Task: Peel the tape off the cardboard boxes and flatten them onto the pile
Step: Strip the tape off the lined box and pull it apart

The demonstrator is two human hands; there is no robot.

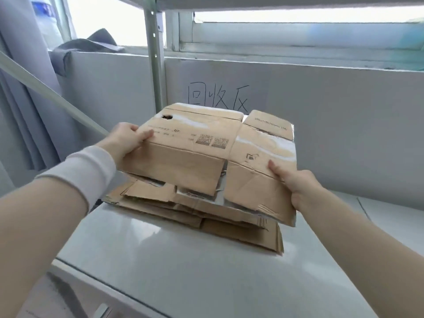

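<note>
Much bare glossy white shelf surface (160, 267) is lying open toward you; white back wall (332, 115) and grey metal upright post (155, 72) are standing close behind pile of flattened brown cardboard (241, 235). Between your hands, flattened brown cardboard box (190, 157) is hanging over pile. Your left hand (126, 143) is gripping its left edge, thumb on top; right hand (296, 187) is pinching near-right flap, thumb on top.

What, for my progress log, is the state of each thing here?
pile: flat cardboard sheets stacked on the table.
box: flattened, held up over the pile, shiny tape-like streaks on its face.
left hand: grips the box's left edge, thumb on top.
right hand: grips the box's right edge, thumb on top.
</note>
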